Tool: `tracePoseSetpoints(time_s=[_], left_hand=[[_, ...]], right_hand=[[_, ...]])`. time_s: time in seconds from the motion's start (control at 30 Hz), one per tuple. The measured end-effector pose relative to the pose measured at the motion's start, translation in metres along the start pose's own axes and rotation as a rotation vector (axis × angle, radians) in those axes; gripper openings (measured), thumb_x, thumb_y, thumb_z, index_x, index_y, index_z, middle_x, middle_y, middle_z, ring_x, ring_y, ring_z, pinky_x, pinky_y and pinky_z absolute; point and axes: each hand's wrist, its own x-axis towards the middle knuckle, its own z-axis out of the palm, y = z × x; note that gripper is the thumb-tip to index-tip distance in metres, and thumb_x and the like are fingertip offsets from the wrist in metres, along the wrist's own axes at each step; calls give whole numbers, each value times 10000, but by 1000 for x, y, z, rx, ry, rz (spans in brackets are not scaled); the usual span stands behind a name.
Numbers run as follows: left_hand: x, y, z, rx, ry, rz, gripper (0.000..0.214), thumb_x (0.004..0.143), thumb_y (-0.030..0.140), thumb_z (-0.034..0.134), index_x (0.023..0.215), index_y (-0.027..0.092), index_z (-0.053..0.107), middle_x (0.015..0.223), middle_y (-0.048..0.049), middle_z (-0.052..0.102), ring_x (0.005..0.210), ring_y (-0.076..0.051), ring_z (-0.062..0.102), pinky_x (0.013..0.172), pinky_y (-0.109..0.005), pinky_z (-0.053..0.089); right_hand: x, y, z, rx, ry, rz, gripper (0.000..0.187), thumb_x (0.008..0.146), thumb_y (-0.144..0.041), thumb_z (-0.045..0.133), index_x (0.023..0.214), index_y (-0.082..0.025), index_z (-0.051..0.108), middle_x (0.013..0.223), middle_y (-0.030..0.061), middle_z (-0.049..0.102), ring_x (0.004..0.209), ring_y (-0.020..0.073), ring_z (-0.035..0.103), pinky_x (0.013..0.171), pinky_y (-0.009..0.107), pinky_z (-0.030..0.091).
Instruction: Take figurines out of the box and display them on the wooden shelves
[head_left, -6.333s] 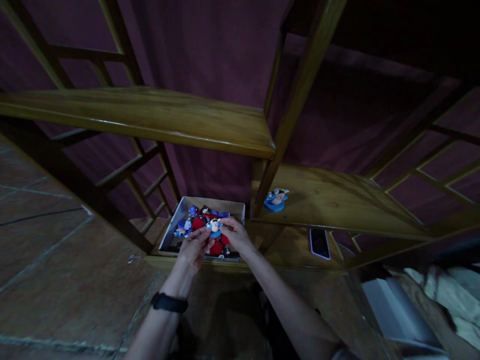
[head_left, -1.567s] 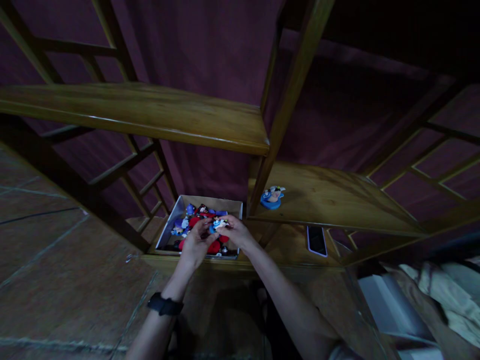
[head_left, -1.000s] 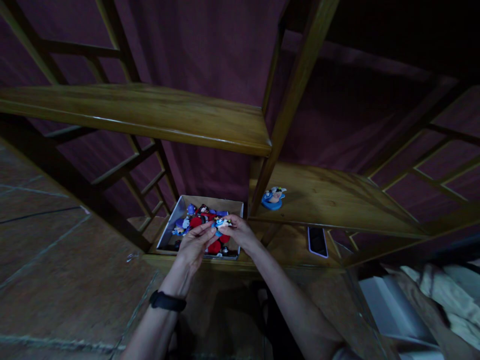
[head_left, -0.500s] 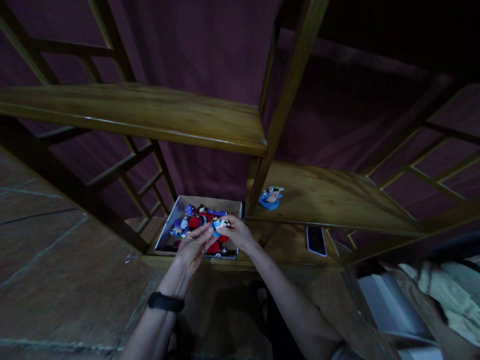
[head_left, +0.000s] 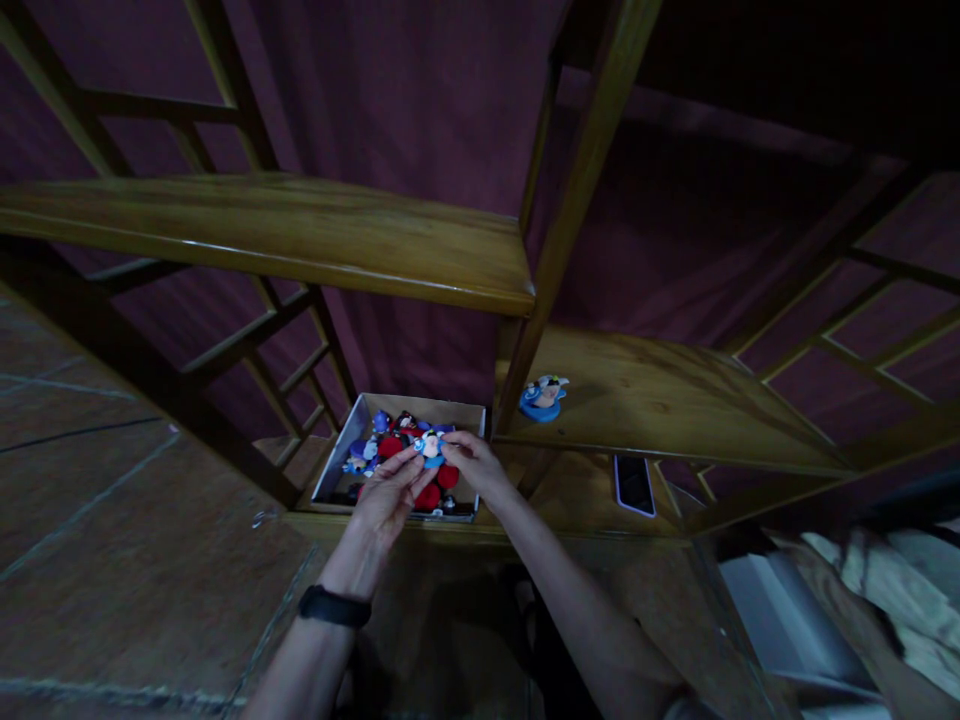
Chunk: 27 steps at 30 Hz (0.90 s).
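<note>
A small figurine [head_left: 431,447] in blue, white and pale pink is held between my two hands, above an open cardboard box [head_left: 324,482]. My left hand [head_left: 390,492] grips its left side with the fingertips. On its right side, the fingers of my right hand [head_left: 474,463] pinch it. Inside the box lie several red, purple and blue figurines [head_left: 361,455], partly hidden by my hands. A similar figurine on a blue base [head_left: 543,398] stands on the shelf to the right of the upright post.
The wooden shelf unit has an upper board [head_left: 300,235] above the box, a post [head_left: 574,210] and a right-hand board [head_left: 675,400]. A phone [head_left: 634,485] lies on the lower board. White boxes [head_left: 787,610] and cloth [head_left: 877,590] are at the lower right.
The figurine has turned in my fingers, and more of its pale front shows. Both hands stay over the box. The view has shifted slightly.
</note>
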Motion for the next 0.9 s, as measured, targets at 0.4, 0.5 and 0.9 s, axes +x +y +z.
tracePoseSetpoints(time_s=[0.4,0.5,0.9], left_hand=[[-3,0,0,69,46,-6,189,656,-67,609,734,102,642,755,-62,702,718,-170,674,680,-292,577],[-3,0,-1,78,29,-25,213,669,-92,574,739,99,636,743,-66,701,700,-171,675,668,-292,578],[1,-1,-2,61,16,-75,182,696,-66,574,739,105,616,758,-71,700,712,-174,677,673,-281,576]], right_hand=[[2,4,0,72,-14,36,221,623,-335,671,775,-176,662,747,-6,653,691,136,591,683,263,478],[1,5,-1,96,-2,46,226,600,-335,687,751,-169,660,728,-9,653,661,127,584,670,259,473],[-3,4,4,105,38,75,235,616,-356,671,761,-174,638,801,1,630,703,134,578,649,265,492]])
